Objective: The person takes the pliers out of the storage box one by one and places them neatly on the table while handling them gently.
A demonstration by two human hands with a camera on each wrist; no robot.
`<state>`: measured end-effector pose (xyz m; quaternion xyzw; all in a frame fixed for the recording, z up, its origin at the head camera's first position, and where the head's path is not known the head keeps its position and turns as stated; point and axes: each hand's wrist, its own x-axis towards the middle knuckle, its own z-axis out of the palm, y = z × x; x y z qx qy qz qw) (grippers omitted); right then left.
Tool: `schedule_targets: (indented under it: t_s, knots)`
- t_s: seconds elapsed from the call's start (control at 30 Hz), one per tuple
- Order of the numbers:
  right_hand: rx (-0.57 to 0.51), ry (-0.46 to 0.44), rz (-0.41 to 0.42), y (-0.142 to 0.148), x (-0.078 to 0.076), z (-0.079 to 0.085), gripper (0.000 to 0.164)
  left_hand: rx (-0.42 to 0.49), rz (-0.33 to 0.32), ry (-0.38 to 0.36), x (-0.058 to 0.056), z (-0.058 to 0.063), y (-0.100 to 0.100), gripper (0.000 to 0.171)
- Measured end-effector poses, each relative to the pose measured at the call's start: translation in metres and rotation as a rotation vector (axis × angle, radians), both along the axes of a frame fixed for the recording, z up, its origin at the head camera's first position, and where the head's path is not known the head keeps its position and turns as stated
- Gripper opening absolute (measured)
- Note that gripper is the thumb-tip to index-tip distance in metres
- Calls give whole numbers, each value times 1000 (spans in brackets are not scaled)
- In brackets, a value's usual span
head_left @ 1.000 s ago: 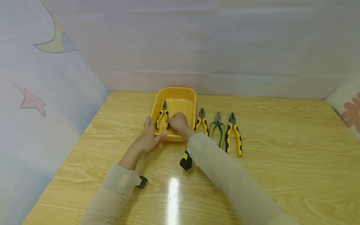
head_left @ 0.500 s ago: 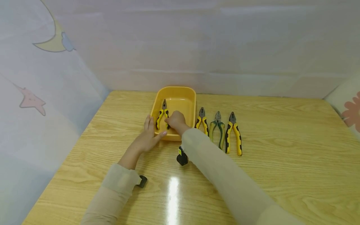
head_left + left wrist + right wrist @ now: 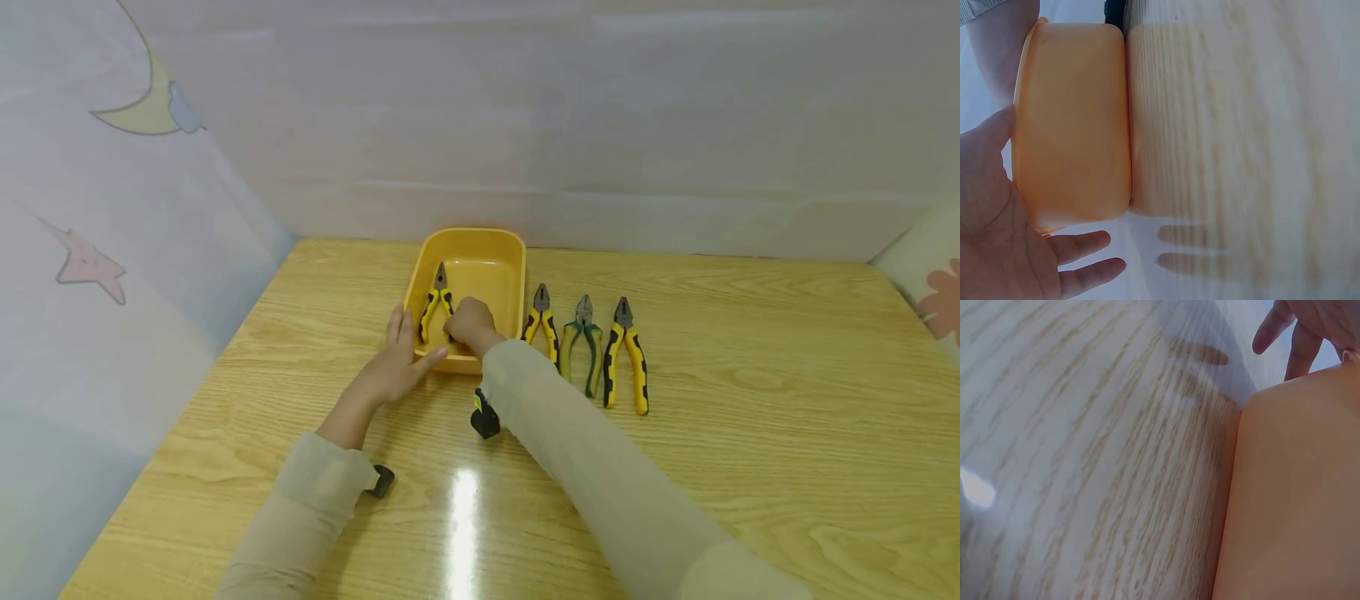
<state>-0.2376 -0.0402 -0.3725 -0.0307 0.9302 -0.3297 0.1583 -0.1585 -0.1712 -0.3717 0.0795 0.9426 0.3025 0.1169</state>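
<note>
In the head view, a yellow plastic box (image 3: 487, 237) stands at the back of the table. Pliers (image 3: 429, 315) with yellow-and-black handles lie along its left side, tapered nose pointing away. My right hand (image 3: 471, 322) reaches over the near rim into the box, fingers curled, pinching the right handle; that handle's lower end is hidden behind the fingers. My left hand (image 3: 392, 369) is at the box's near left corner, thumb by the rim. In the left wrist view its fingers (image 3: 1085, 247) extend straight past the box wall (image 3: 1072, 125).
Right of the box, several other tools lie in a row: yellow-and-black pliers (image 3: 542, 315), green-handled pliers (image 3: 583, 333) and larger yellow-and-black pliers (image 3: 625, 354). The right sleeve (image 3: 555, 417) passes over the table (image 3: 750, 400) just in front of them. A fabric backdrop (image 3: 600, 125) rises behind.
My right hand has shifted slightly left, further over the pliers' right handle. The left hand keeps its place at the box's corner. The pliers stay in the same spot in the box.
</note>
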Motion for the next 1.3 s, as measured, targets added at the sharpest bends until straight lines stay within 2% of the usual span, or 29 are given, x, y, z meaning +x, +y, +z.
schedule_targets:
  t_s: [0.27, 0.43, 0.73, 0.93, 1.3]
  knots:
    - [-119, -182, -134, -1, -6, -1, 8, 1, 5, 2, -1, -1, 0, 89]
    - [-244, -269, -217, 0, -4, -1, 15, -2, 9, -8, 0, 1, 1, 89]
    - [-475, -342, -359, 3, -3, 0, 20, -19, 9, -26, 1, 3, 1, 93]
    - [-555, -386, -400, 3, -5, -1, 24, -23, 10, -23, 0, 2, 1, 93]
    - [-669, -419, -416, 5, -5, 3, 28, -30, 11, -19, 1, 4, 2, 91]
